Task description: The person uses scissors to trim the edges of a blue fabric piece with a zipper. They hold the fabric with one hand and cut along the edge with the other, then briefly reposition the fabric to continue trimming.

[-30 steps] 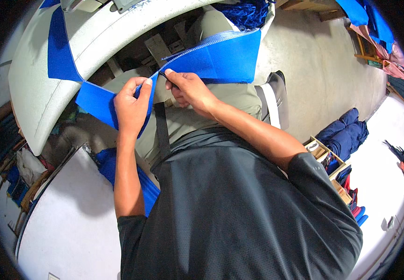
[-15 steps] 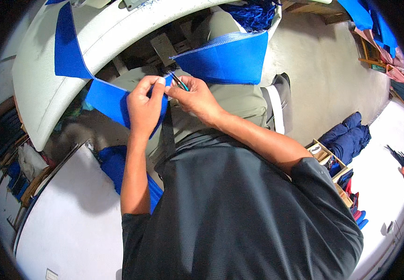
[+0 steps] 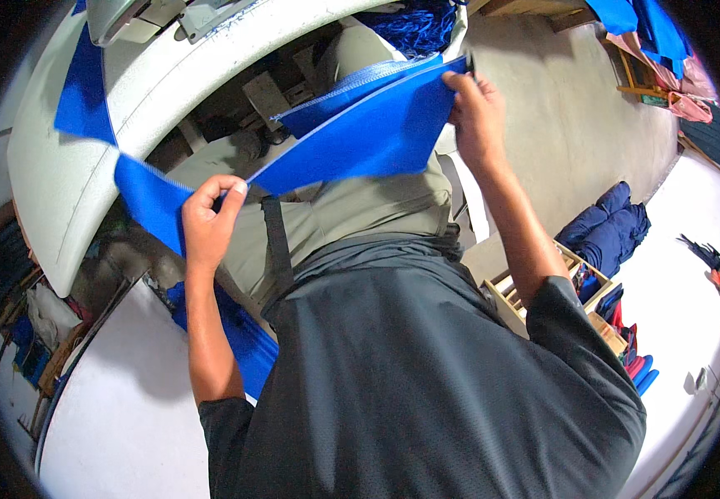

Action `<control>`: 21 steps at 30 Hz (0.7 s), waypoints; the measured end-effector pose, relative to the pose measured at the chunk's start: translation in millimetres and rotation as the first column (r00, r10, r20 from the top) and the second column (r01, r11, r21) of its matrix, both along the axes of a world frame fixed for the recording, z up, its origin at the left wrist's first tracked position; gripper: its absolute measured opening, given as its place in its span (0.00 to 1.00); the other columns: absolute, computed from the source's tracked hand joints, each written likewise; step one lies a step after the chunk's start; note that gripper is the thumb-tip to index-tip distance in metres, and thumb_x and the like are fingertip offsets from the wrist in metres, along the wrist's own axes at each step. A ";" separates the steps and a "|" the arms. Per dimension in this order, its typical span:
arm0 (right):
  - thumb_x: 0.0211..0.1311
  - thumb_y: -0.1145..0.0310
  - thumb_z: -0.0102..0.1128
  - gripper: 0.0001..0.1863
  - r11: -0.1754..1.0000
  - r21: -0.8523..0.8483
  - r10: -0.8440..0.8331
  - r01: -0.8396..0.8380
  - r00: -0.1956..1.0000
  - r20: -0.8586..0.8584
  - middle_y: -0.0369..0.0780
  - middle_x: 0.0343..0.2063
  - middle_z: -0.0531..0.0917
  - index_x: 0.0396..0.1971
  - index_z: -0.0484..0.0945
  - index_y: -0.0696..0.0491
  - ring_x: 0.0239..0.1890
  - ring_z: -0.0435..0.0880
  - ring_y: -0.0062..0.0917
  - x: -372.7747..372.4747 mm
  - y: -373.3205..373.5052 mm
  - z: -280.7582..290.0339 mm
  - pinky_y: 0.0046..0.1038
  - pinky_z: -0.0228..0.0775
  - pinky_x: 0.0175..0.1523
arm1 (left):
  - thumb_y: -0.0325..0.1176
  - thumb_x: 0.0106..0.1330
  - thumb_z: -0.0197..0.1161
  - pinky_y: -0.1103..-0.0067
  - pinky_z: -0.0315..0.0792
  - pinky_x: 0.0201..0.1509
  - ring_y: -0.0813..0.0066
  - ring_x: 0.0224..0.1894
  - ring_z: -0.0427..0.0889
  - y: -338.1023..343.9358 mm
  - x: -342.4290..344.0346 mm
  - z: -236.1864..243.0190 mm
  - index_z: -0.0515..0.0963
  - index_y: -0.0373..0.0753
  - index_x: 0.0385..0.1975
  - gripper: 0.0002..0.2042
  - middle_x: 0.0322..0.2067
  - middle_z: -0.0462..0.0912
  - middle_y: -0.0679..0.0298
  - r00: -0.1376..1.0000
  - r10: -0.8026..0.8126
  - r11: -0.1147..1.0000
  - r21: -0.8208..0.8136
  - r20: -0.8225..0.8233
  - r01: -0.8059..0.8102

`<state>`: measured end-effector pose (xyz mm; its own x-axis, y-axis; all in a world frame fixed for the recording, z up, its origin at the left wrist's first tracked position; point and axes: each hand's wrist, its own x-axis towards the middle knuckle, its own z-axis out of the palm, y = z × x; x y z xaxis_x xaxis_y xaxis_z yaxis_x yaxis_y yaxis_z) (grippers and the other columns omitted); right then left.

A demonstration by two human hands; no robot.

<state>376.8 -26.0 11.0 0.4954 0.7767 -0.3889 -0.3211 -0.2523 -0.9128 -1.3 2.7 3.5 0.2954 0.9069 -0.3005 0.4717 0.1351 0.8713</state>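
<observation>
My left hand (image 3: 212,216) pinches a chain of blue fabric pieces at a narrow join between two panels. My right hand (image 3: 478,112) is raised to the right and grips the far corner of one blue fabric panel (image 3: 360,129), stretched between my hands. A dark tip of small thread snips (image 3: 470,63) pokes up from the right fingers; their handles are hidden. From my left hand the chain runs on through another panel (image 3: 148,195) to a blue piece (image 3: 85,96) over the table edge. Behind the stretched panel lies a further blue panel (image 3: 335,101) with an overlocked edge.
The curved white table (image 3: 52,191) carries part of a machine (image 3: 139,21) at the top. A bag of blue scraps (image 3: 414,29) sits beyond my knees. To the right are a wooden tray (image 3: 505,291) and a dark blue bundle (image 3: 609,224); a white surface (image 3: 118,382) lies left.
My hands have moved apart, the right one up and to the right with a blue panel now spread between them. Earlier both hands were together at the join, with the snips there.
</observation>
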 end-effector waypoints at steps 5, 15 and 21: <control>0.61 0.66 0.64 0.07 1.000 0.007 -0.010 0.009 0.993 0.116 0.27 0.16 0.71 0.26 0.76 0.50 0.17 0.66 0.11 29.6 9.0 -22.8 0.18 0.57 0.23 | 0.32 0.70 0.64 0.85 0.70 0.40 0.88 0.33 0.74 19.1 14.8 -16.1 0.81 0.32 0.36 0.08 0.30 0.81 0.71 0.989 0.145 0.983 0.118 -0.018 -0.142; 0.66 0.61 0.66 0.11 0.984 0.076 -0.179 0.162 0.901 0.396 0.27 0.18 0.71 0.34 0.78 0.52 0.18 0.66 0.11 15.9 7.7 -50.8 0.17 0.58 0.23 | 0.36 0.70 0.64 0.83 0.70 0.35 0.88 0.29 0.72 19.9 23.4 -26.2 0.82 0.34 0.37 0.10 0.25 0.81 0.70 0.983 0.170 0.970 0.190 -0.070 -0.154; 0.74 0.59 0.54 0.14 0.972 0.234 -0.044 0.017 0.993 0.112 0.27 0.16 0.63 0.31 0.73 0.52 0.17 0.58 0.11 -42.5 -5.9 5.6 0.19 0.49 0.23 | 0.36 0.69 0.64 0.83 0.71 0.35 0.88 0.29 0.74 12.8 29.4 -15.0 0.82 0.33 0.37 0.10 0.26 0.83 0.68 0.981 0.184 0.969 0.180 -0.066 -0.170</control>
<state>334.4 -31.9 16.5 0.5509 0.8230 -0.1384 -0.2146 -0.0205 -0.9765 28.2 15.4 -11.5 0.1067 0.9828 -0.1508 0.5243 0.0733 0.8484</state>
